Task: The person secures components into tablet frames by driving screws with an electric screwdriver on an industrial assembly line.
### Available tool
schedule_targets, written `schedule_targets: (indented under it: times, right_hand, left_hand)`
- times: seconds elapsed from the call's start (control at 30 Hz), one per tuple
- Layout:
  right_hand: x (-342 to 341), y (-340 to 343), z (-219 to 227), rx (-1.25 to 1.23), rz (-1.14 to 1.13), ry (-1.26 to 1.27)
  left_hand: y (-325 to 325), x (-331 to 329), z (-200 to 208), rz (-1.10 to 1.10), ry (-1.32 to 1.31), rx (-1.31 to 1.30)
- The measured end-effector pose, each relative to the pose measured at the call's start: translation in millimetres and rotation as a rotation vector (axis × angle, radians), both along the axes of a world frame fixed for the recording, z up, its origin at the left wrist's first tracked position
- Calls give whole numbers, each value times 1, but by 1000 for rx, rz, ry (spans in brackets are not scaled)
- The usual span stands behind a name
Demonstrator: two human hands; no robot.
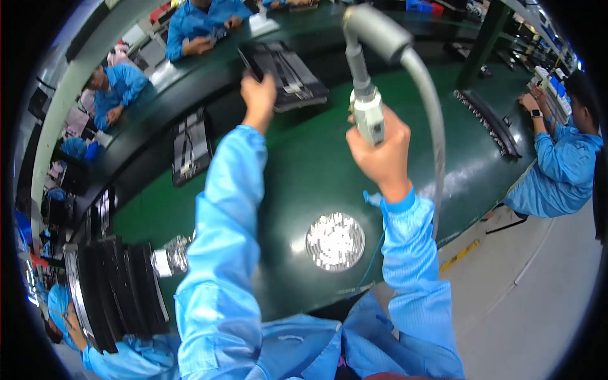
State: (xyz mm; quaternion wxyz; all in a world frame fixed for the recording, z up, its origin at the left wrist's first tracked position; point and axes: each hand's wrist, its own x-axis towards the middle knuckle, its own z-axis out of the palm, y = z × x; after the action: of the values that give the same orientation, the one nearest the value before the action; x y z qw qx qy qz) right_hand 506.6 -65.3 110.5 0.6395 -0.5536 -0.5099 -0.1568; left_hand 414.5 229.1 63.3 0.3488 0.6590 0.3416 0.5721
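My left hand (258, 98) grips the near left corner of a flat black panel (288, 73), its fingers curled over the edge and partly hidden. The panel has dark strips and pale parts along its middle, and it lies at the far side of the green bench. My right hand (386, 149) is wrapped round a white hand-held gun-like tool (369, 117). From its top a grey tube runs up to a thick cylinder (379, 31), and a grey hose (437, 126) hangs down on the right. Between my forearms lies a round dish (335, 242) of shiny silver pieces.
A second black panel (191, 147) lies to the left on the dark conveyor. Several black panels stand stacked (117, 291) at the lower left, beside a clear bag (172, 255). A black strip bundle (487, 123) lies at right. Co-workers in blue sit across and at both sides.
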Motion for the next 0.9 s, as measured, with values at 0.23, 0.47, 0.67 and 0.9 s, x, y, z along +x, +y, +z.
schedule_targets:
  times: [0.23,0.47,0.67,0.9]
  right_hand:
    - [-10,2,0,-63,62,-29]
    - [-40,-3,3,-230,226,364]
    - [-19,0,-15,-165,245,209]
    - [-41,3,-13,-188,338,233]
  left_hand:
    - [-168,-222,37,-118,-179,-243]
    - [-357,-328,-25,101,9,-459]
    - [-430,-314,-29,-50,51,-717]
    - [-430,-318,-29,300,772,-110]
